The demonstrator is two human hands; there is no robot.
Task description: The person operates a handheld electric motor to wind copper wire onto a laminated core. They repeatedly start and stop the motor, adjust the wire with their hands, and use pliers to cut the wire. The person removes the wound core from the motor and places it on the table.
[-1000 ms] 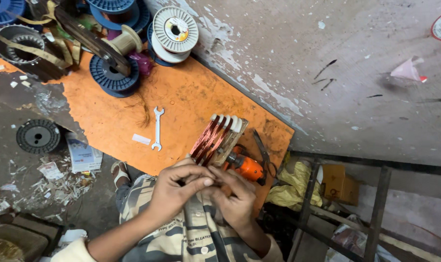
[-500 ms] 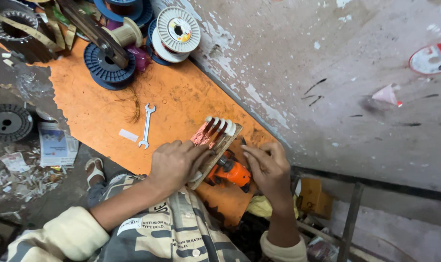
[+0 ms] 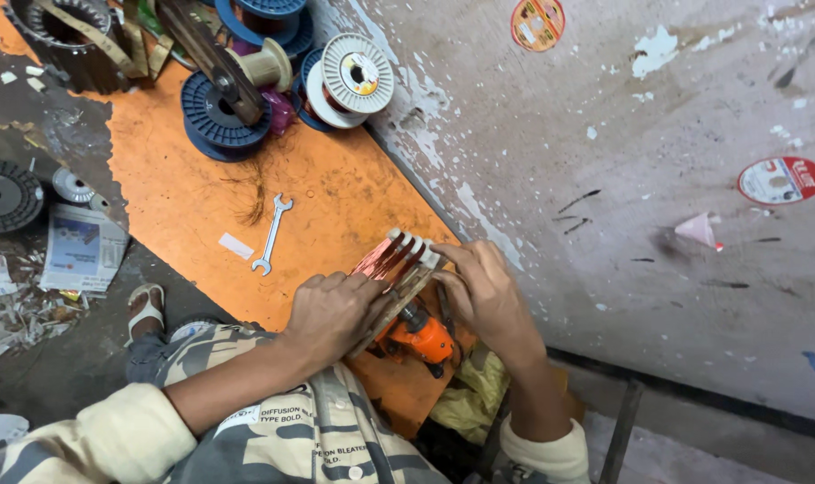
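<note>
Head view: left hand [image 3: 331, 309] clamps copper coil former [image 3: 397, 269] from 8 o'clock; right hand [image 3: 484, 291] pinches its white-slotted top end from 4 o'clock. Long axis runs 7-to-1 o'clock. Orange tool [image 3: 423, 336] just beneath, wrench [image 3: 271, 233] lies at 10 o'clock.

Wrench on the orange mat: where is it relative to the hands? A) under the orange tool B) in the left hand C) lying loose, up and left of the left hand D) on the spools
C: the wrench lies untouched on the orange mat, clear of the left hand.
</note>
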